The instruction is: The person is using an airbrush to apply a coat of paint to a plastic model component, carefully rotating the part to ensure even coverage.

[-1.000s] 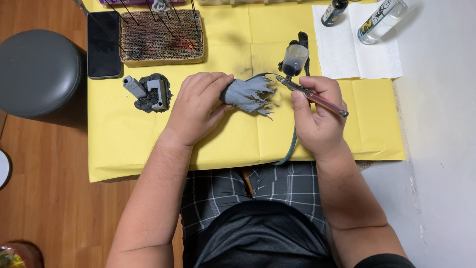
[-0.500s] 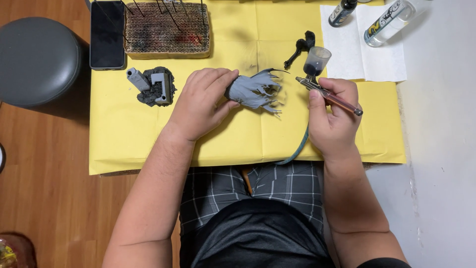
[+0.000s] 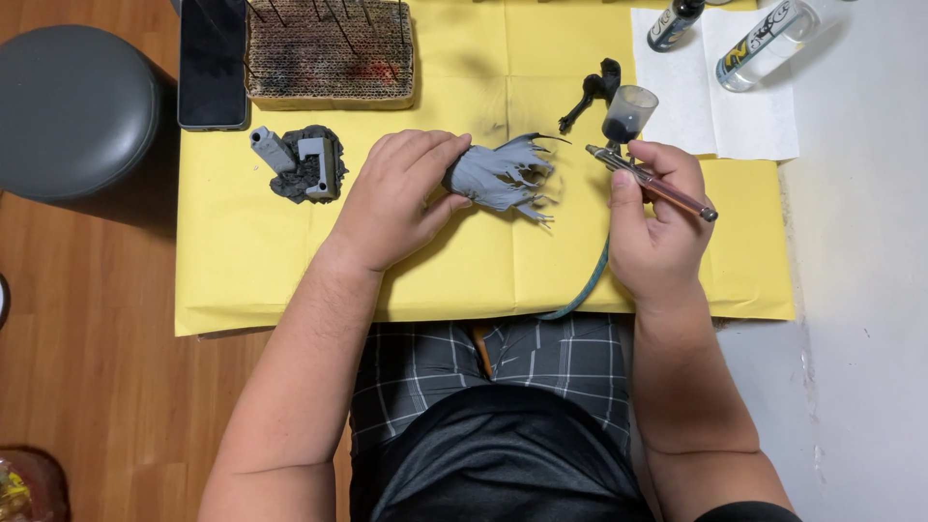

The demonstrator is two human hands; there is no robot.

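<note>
A: What is sitting off to the left of the left hand?

B: A round grey padded stool (image 3: 72, 111) is standing farthest out, then a black flat phone (image 3: 213, 63) is lying beside a stained brown corrugated cardboard block (image 3: 329, 53) bristling with thin sticks. Just left of the knuckles, a dark grey rocky model base (image 3: 302, 164) is resting on the yellow paper sheet (image 3: 251, 271).

A: And the left hand itself?

B: The left hand (image 3: 396, 198) is lying palm down, fingers curled closed around one end of a grey ragged plastic miniature part (image 3: 503, 174). The part's long axis is running roughly left to right, its spiky tatters pointing toward the right hand.

A: What is the right hand doing?

B: The right hand (image 3: 662, 222) is gripping a slim reddish-brown metal airbrush (image 3: 652, 186), closed around the barrel with a finger resting on top. The nozzle is pointing up-left toward the part, apart from it, a smoky cup standing upright on it.

A: Anything beyond?

B: A small black figure piece (image 3: 592, 92) is lying just above; further right, a dark dropper bottle (image 3: 674, 23) and a clear bottle (image 3: 768, 46) are lying on white paper towel (image 3: 706, 116).
</note>
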